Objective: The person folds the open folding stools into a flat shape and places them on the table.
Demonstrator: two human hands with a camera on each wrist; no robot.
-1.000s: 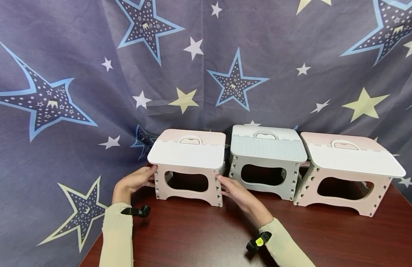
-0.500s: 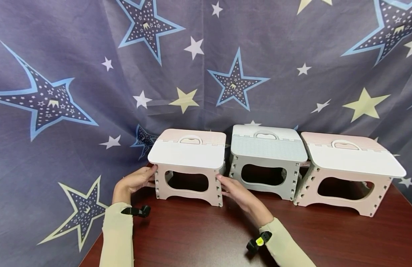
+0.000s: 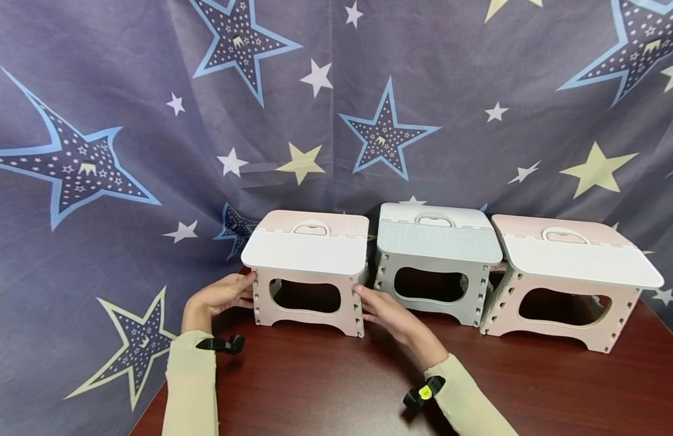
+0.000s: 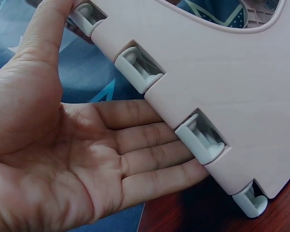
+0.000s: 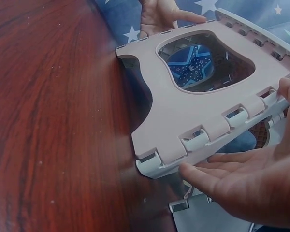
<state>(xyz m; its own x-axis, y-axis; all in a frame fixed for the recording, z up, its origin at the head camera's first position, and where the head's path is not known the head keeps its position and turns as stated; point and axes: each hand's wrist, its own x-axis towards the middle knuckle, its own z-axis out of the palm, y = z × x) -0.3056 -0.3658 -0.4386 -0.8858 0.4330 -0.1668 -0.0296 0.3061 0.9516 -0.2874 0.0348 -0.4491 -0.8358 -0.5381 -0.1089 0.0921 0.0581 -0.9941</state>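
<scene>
A pink folding step stool (image 3: 304, 297) with a white and pink top stands unfolded at the left of the row, between both hands. My left hand (image 3: 222, 293) touches its left side. In the left wrist view the fingers (image 4: 150, 157) of that hand lie straight, their tips hidden behind the hinged leg edge, with the thumb up near a higher hinge. My right hand (image 3: 393, 318) is at the opposite side, thumb near the front edge under the top. The fingers (image 5: 203, 179) of the right hand reach straight along the stool's side in the right wrist view.
A grey-blue folding stool (image 3: 388, 281) stands just right of the pink one, close to my right hand. Beyond it is another pink and white stool (image 3: 505, 309). All stand on a dark red wooden table (image 3: 325, 381), before a star-patterned cloth (image 3: 293, 115).
</scene>
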